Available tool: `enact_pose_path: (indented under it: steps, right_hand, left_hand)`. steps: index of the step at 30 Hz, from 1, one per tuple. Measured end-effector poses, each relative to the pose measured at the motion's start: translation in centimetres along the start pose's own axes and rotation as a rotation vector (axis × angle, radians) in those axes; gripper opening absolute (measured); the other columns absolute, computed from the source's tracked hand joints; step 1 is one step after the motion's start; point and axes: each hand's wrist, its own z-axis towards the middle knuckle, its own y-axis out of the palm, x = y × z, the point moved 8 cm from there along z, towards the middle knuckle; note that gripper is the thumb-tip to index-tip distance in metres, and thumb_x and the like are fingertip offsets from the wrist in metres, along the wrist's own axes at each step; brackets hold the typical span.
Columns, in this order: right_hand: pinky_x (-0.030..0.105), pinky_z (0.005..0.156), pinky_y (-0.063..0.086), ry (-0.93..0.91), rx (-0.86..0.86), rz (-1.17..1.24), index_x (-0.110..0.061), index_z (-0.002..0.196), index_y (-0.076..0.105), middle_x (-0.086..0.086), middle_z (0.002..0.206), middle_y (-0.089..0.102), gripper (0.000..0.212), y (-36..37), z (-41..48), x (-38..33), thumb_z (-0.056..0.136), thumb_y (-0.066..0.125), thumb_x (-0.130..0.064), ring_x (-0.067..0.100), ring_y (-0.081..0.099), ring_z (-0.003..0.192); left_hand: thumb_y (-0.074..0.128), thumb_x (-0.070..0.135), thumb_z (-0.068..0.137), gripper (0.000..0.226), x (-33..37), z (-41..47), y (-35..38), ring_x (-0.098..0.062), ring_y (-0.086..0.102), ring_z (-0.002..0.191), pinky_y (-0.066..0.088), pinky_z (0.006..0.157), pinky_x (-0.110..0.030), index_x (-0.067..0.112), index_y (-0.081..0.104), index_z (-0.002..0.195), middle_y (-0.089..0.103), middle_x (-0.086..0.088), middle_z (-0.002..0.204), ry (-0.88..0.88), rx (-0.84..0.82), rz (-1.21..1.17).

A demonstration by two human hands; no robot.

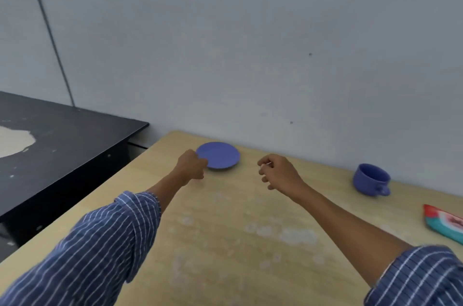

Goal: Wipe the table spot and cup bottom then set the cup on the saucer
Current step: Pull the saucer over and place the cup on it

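A blue saucer [218, 155] lies on the light wooden table [225, 230] near the wall. My left hand [191, 165] is closed at the saucer's left rim, apparently pinching it. My right hand [276, 171] hovers to the right of the saucer, fingers curled, with a small white bit between thumb and fingers that I cannot identify. A blue cup [372, 179] stands upright far to the right, handle toward me, apart from both hands. Pale smudges [288, 233] mark the table in front of me.
A red and teal packet [444, 224] lies at the right edge of the table. A black table [62, 135] with a pale stain stands to the left, across a gap. The grey wall runs close behind the saucer and cup.
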Motion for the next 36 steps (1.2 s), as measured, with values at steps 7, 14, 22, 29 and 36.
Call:
enact_pose_path:
  steps: [7, 14, 22, 29, 36]
  right_hand:
    - [0.037, 0.065, 0.057, 0.055, 0.062, 0.034, -0.012, 0.107, 0.065, 0.011, 0.101, 0.071, 0.023, -4.2, 2.1, 4.2, 0.092, 0.048, -0.012, 0.02, 0.065, 0.074]
    - [0.039, 0.066, 0.059, 0.091, 0.142, 0.056, -0.012, 0.107, 0.066, 0.012, 0.102, 0.072, 0.022, -9.3, 2.0, 7.1, 0.093, 0.049, -0.012, 0.026, 0.07, 0.083]
    - [0.038, 0.07, 0.06, 0.13, 0.252, 0.066, -0.014, 0.108, 0.065, 0.01, 0.101, 0.071, 0.02, -17.1, -0.3, 10.8, 0.096, 0.049, -0.01, 0.025, 0.07, 0.087]
    - [0.033, 0.057, 0.053, 0.164, 0.36, 0.045, -0.013, 0.1, 0.067, 0.013, 0.096, 0.073, 0.023, -22.9, -2.8, 14.3, 0.094, 0.046, -0.005, 0.02, 0.064, 0.069]
    - [0.036, 0.056, 0.052, 0.252, 0.402, -0.028, -0.015, 0.102, 0.059, 0.012, 0.099, 0.067, 0.016, -24.9, -3.9, 17.7, 0.092, 0.048, -0.011, 0.035, 0.069, 0.085]
  left_hand:
    - [0.058, -0.006, 0.088, 0.043, -1.8, 4.7, 3.1, -0.034, 0.066, 0.087, 0.063, 0.069, -0.038, -0.013, 0.047, 0.129, 0.061, -0.027, 0.117, -0.135, 0.103, -0.148]
    - [0.056, -0.017, 0.085, 0.042, -2.4, 4.2, 5.0, -0.052, 0.058, 0.111, 0.057, 0.082, -0.054, -0.013, 0.05, 0.126, 0.051, -0.029, 0.133, -0.22, 0.212, -0.368]
    - [0.052, -0.019, 0.086, 0.044, 2.3, 1.2, 13.0, -0.048, 0.062, 0.107, 0.058, 0.078, -0.048, -0.011, 0.05, 0.129, 0.054, -0.028, 0.132, -0.121, 0.015, -0.421]
    - [0.048, -0.02, 0.087, 0.047, 5.0, -1.5, 20.6, -0.049, 0.062, 0.109, 0.058, 0.08, -0.051, -0.009, 0.046, 0.133, 0.051, -0.028, 0.134, -0.124, -0.107, -0.434]
    - [0.045, -0.021, 0.088, 0.049, 6.5, -2.6, 25.1, -0.05, 0.061, 0.111, 0.058, 0.08, -0.053, -0.007, 0.045, 0.135, 0.049, -0.027, 0.136, -0.127, -0.143, -0.429]
